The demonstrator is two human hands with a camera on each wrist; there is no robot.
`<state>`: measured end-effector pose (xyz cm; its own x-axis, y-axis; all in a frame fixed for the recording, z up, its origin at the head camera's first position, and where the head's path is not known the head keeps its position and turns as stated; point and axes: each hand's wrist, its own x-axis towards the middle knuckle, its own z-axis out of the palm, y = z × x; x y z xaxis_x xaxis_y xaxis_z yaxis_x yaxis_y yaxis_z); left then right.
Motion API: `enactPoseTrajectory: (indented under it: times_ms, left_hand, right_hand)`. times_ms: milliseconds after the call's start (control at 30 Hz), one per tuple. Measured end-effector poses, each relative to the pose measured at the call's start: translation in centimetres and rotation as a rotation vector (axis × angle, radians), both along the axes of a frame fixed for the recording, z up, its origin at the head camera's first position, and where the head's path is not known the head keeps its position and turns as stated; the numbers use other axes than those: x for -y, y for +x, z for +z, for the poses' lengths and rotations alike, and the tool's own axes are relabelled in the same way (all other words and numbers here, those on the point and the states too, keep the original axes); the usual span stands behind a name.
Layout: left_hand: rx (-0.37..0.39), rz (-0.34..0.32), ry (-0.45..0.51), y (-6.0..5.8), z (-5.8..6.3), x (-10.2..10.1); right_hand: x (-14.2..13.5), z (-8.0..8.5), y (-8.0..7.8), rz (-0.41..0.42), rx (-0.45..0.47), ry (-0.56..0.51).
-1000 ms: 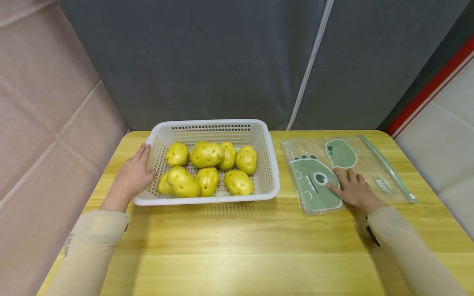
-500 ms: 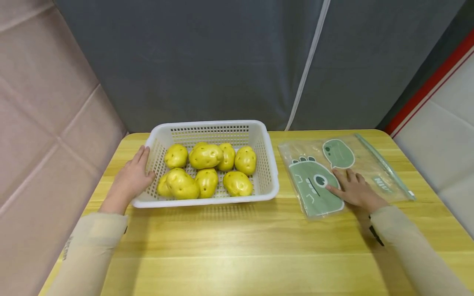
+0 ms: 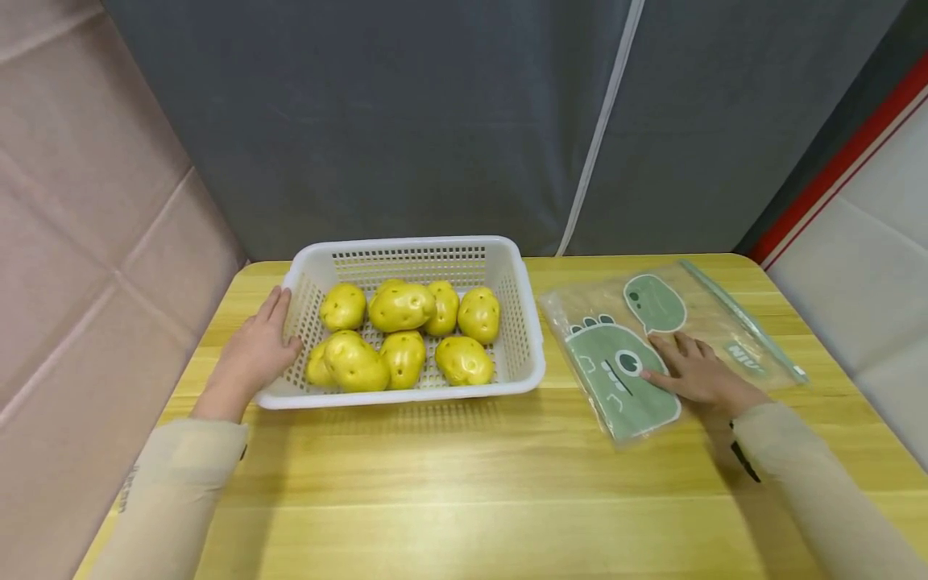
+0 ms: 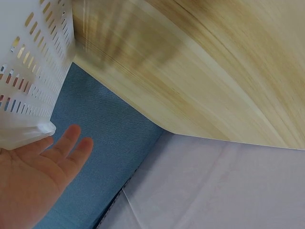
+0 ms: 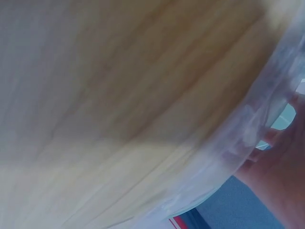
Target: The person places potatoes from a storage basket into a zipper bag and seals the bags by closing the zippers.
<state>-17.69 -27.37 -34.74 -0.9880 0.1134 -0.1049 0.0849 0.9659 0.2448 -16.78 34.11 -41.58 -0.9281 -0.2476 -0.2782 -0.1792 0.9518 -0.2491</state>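
Observation:
My left hand (image 3: pixel 254 350) rests against the left rim of a white perforated plastic basket (image 3: pixel 435 393), fingers straight along the outside and thumb over the rim. In the left wrist view, the left hand's fingers (image 4: pixel 66 143) extend beside the basket's wall (image 4: pixel 33 86). Several yellow potatoes (image 3: pixel 464 361) lie in the basket, some stacked on others. On the right, my right hand (image 3: pixel 702 374) lies spread on a flat clear zip bag (image 3: pixel 623 395) printed with a green dinosaur. The right wrist view shows the bag's clear edge blurred next to that hand.
Both things stand on a light wooden table (image 3: pixel 435 499), with a gap between basket and bag. A dark grey curtain (image 3: pixel 391 121) hangs behind. A pale quilted panel (image 3: pixel 109 266) borders the left side; a white wall (image 3: pixel 884 282) with red trim borders the right.
The zip bag has slid and turned clockwise under my right hand, its lower end shifting toward me and its zip edge leftward. The left hand stays on the basket, which stays put.

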Motion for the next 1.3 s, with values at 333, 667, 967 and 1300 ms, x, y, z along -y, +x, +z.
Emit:
enactPoseTrajectory:
  times_ms: [333, 667, 967, 1300]
  left_hand:
    - [-0.006, -0.004, -0.006, 0.0, 0.2, 0.0]
    - [0.002, -0.003, 0.003, 0.2, 0.3, -0.1]
    - [-0.003, -0.006, 0.0, 0.1, 0.1, 0.0]
    - [0.0, -0.012, 0.005, 0.1, 0.0, 0.0]
  right_hand:
    - [-0.4, 0.0, 0.1, 0.037, 0.002, -0.016]
    - [-0.4, 0.2, 0.3, 0.043, 0.005, -0.022]
    - [-0.9, 0.0, 0.2, 0.05, 0.018, -0.05]
    - [-1.5, 0.1, 0.4, 0.098, 0.032, -0.12]
